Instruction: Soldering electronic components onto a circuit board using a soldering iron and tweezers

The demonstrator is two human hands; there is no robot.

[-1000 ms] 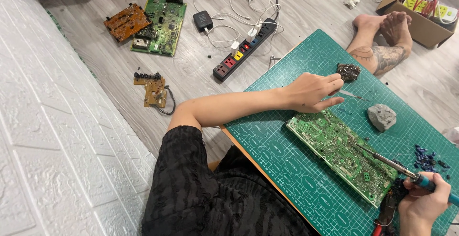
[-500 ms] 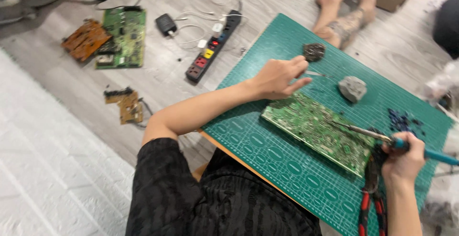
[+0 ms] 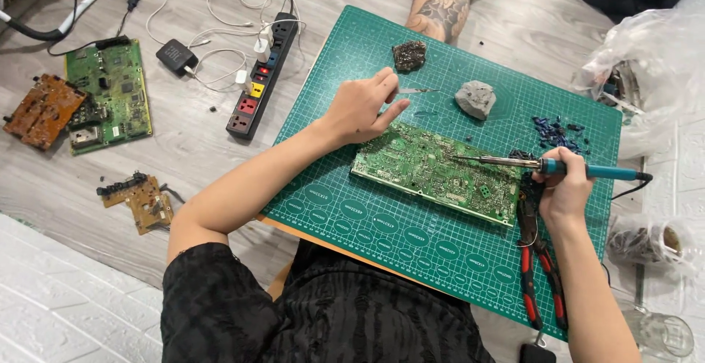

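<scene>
A long green circuit board point(image 3: 433, 170) lies in the middle of a green cutting mat point(image 3: 367, 216). My left hand point(image 3: 360, 106) rests at the board's upper left corner and pinches thin metal tweezers point(image 3: 417, 90) that point right. My right hand point(image 3: 564, 190) grips a soldering iron point(image 3: 558, 166) with a teal handle, its metal tip touching the board's right part. A grey lump point(image 3: 475, 99) and a dark lump point(image 3: 409, 56) sit on the mat beyond the board.
Red-handled pliers point(image 3: 540, 260) lie on the mat under my right arm, small blue parts point(image 3: 558, 132) beyond it. On the floor at left are a power strip point(image 3: 261, 76), a green board point(image 3: 109, 95), a brown board point(image 3: 42, 109) and a small board point(image 3: 139, 198). Clear bags point(image 3: 646, 54) sit right.
The view has shifted, so the mat sits more centred. My left hand has stayed at the board's corner. My right hand has moved the iron's tip onto the board's right part.
</scene>
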